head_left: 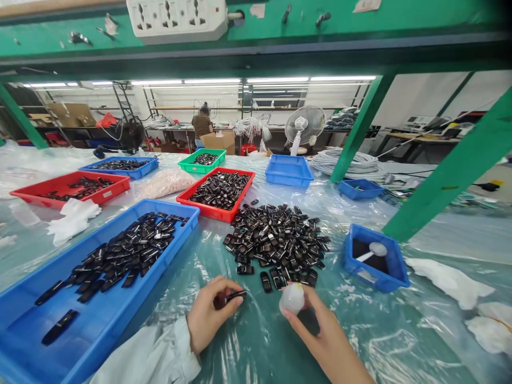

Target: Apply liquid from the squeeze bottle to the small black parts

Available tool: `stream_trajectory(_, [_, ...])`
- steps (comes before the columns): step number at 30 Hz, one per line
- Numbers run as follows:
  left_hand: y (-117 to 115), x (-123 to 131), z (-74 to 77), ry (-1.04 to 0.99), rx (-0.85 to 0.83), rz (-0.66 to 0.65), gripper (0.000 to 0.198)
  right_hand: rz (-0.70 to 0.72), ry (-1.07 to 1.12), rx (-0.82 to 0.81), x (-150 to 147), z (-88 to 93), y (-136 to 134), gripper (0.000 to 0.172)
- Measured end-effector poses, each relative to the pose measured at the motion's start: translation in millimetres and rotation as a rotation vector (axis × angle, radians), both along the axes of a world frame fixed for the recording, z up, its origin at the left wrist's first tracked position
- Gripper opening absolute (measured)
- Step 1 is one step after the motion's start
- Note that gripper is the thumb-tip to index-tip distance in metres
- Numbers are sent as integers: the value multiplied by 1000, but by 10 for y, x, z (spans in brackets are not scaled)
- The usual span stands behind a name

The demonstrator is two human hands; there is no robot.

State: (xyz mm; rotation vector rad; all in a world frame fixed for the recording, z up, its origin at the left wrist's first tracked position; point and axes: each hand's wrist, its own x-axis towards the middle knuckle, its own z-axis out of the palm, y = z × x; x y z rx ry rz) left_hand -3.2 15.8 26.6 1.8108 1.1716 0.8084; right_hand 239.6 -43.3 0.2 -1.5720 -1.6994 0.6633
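Observation:
Between the thumb and fingers of my left hand [212,309] is a small black plastic casing [237,295], held low over the plastic-covered table. My right hand [316,325] is closed round a small whitish translucent bottle [293,297], its yellowish tip pointing up and away from me. Just beyond both hands lies a loose pile of glossy black casings [276,240], with several single ones [265,281] at its near edge. To the left, a long blue tray [116,320] holds longer black pieces [120,250].
A red tray [182,198] of black parts stands behind the pile. On the right, a small blue bin [374,280] holds dark material and a white scoop [378,249]. A green post [452,170] slants beside it. Overhead runs a green beam with a power strip [176,18].

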Motion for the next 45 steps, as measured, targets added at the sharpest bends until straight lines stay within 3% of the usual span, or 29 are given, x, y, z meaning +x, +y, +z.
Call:
stream_trajectory(9, [60,-92,-12,-312,-333,56,55,-19,10,-64,-4,70,-3,38])
stream_trajectory(17, [-31,3,26,-525,-429,-75,48,-12,-27,-42,19,88,-36,35])
stream_trajectory(24, [-106,53,50,-405,-375,8,55,-35,-42,3,-40,136,-37,36])
stream_trajectory(35, [-181,30,42,-84,-240,-20,55,4,-28,-67,-46,156,-112,38])
stream_trajectory(40, [-238,29,66,-96,-245,23,60,7,-23,-123,-54,205,-167,35])
stream_trajectory(45, [-286,42,64,-134,-153,41,40,-34,43,-128,-92,234,-192,38])
